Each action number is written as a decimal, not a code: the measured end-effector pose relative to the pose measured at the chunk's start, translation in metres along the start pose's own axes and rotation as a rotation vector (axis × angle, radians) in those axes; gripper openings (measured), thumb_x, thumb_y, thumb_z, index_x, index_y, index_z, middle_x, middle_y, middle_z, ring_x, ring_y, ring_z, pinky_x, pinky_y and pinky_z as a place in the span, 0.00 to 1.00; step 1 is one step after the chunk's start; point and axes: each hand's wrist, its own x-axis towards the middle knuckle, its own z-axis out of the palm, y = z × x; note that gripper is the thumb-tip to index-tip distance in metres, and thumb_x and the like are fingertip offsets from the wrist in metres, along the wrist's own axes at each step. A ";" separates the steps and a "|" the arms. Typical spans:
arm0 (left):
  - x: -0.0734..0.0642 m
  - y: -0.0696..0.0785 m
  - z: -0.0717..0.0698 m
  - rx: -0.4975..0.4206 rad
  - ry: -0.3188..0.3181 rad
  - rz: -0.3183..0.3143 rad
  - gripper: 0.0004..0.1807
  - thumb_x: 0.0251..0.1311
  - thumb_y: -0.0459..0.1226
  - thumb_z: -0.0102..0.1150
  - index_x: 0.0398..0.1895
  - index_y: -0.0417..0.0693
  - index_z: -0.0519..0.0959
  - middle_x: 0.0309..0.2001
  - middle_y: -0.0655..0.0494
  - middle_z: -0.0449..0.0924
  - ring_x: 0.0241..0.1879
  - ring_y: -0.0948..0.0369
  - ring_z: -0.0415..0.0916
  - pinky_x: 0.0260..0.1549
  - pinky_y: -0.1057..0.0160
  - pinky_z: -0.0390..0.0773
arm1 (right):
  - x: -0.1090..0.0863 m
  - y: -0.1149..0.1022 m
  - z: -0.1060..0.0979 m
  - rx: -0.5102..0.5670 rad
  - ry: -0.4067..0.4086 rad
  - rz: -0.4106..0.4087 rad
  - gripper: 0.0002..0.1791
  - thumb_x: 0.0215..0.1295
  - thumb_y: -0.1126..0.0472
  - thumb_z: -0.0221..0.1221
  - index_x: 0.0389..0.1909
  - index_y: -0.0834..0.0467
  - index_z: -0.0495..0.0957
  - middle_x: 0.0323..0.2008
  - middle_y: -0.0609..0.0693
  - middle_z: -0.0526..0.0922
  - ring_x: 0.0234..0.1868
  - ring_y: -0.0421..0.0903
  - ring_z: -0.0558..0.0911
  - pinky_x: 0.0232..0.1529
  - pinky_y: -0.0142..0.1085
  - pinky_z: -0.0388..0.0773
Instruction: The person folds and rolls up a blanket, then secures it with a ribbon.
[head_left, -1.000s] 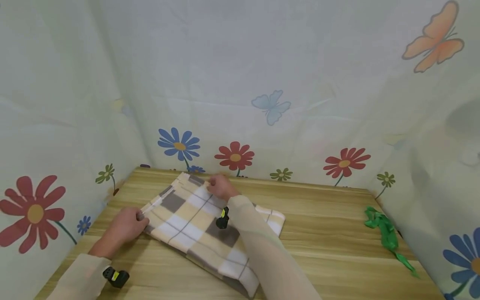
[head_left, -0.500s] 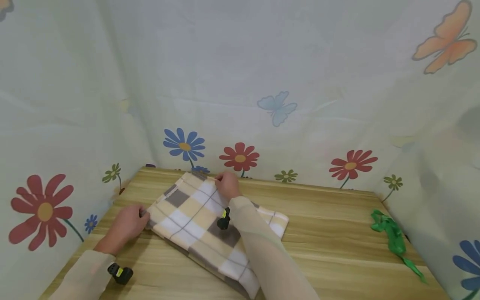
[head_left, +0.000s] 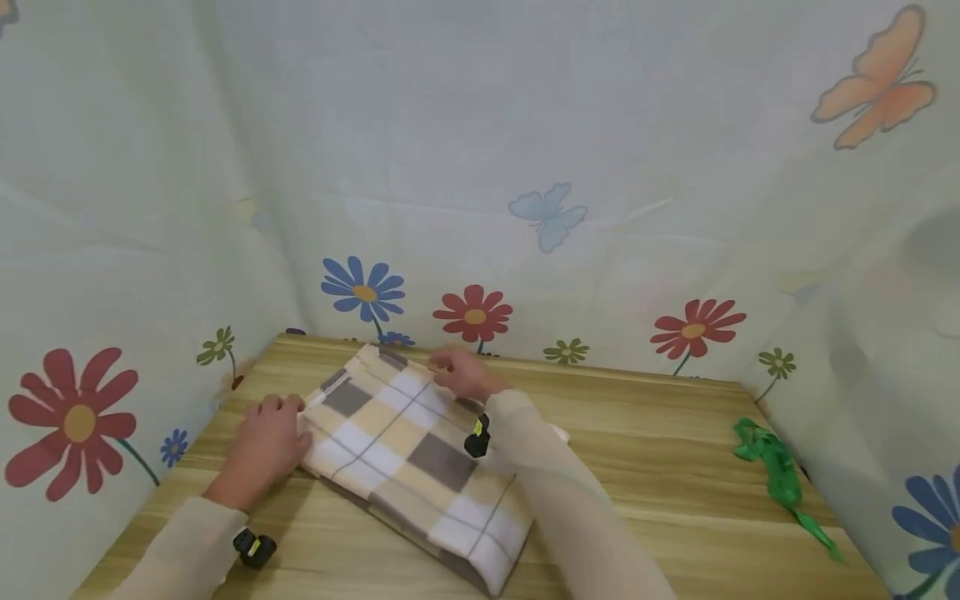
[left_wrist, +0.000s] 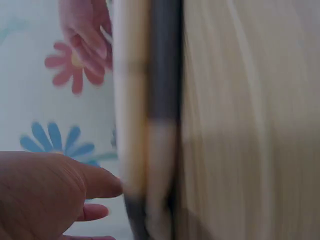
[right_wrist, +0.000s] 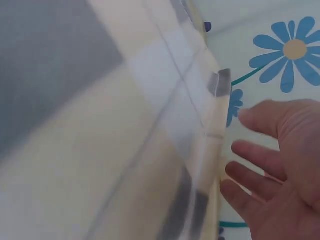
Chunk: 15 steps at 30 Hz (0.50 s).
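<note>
A folded plaid fleece blanket (head_left: pixel 375 442) in white, beige and grey lies slantwise on the wooden table. My left hand (head_left: pixel 266 446) is at its left corner; in the left wrist view the thumb (left_wrist: pixel 102 182) touches the folded edge, and the fingers extend without gripping. Beside the far edge is my right hand (head_left: pixel 467 375). The right wrist view shows its fingers (right_wrist: pixel 257 172) spread and slightly bent, holding nothing, close to the blanket's edge. The right forearm hides part of the blanket's right side.
A crumpled green ribbon-like strip (head_left: pixel 783 483) lies near the table's right edge. Pale curtains (head_left: pixel 637 167) printed with flowers and butterflies enclose the table (head_left: pixel 652 467) at the back and both sides.
Both hands have released the blanket's edge and loosened their fingers. My left hand has shifted slightly right, over the corner. The blanket's near right end lies a bit further right.
</note>
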 end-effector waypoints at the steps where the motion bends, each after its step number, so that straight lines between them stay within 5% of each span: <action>1: -0.003 0.013 0.000 -0.005 0.033 0.054 0.22 0.61 0.38 0.66 0.53 0.33 0.75 0.53 0.27 0.74 0.55 0.28 0.69 0.51 0.31 0.71 | -0.007 0.000 -0.004 0.019 -0.034 -0.012 0.20 0.74 0.63 0.57 0.65 0.62 0.77 0.67 0.58 0.77 0.66 0.56 0.77 0.66 0.49 0.76; 5: -0.018 0.081 0.007 -0.114 0.076 0.321 0.20 0.57 0.37 0.71 0.50 0.37 0.79 0.54 0.35 0.79 0.58 0.35 0.74 0.58 0.36 0.73 | -0.039 0.006 -0.016 -0.022 -0.116 -0.138 0.16 0.76 0.63 0.56 0.58 0.61 0.83 0.66 0.57 0.79 0.67 0.53 0.78 0.66 0.48 0.76; 8: -0.035 0.138 0.011 -0.230 -0.071 0.471 0.24 0.61 0.39 0.69 0.56 0.34 0.78 0.60 0.36 0.78 0.64 0.39 0.71 0.66 0.40 0.69 | -0.065 0.013 -0.021 -0.048 -0.147 -0.283 0.14 0.76 0.63 0.57 0.55 0.61 0.85 0.64 0.56 0.82 0.66 0.52 0.80 0.67 0.46 0.76; 12: -0.054 0.203 0.015 -0.224 -0.290 0.547 0.32 0.68 0.46 0.63 0.66 0.32 0.72 0.67 0.36 0.74 0.70 0.42 0.68 0.71 0.45 0.67 | -0.096 0.022 -0.027 -0.059 -0.168 -0.366 0.13 0.75 0.63 0.58 0.53 0.60 0.86 0.65 0.56 0.80 0.69 0.52 0.77 0.70 0.48 0.71; 15: -0.062 0.235 0.025 -0.102 -0.360 0.518 0.39 0.69 0.53 0.59 0.71 0.33 0.67 0.71 0.36 0.69 0.73 0.43 0.65 0.72 0.47 0.66 | -0.114 0.028 -0.031 -0.084 -0.211 -0.319 0.14 0.75 0.63 0.58 0.56 0.58 0.85 0.69 0.55 0.76 0.73 0.52 0.73 0.73 0.50 0.68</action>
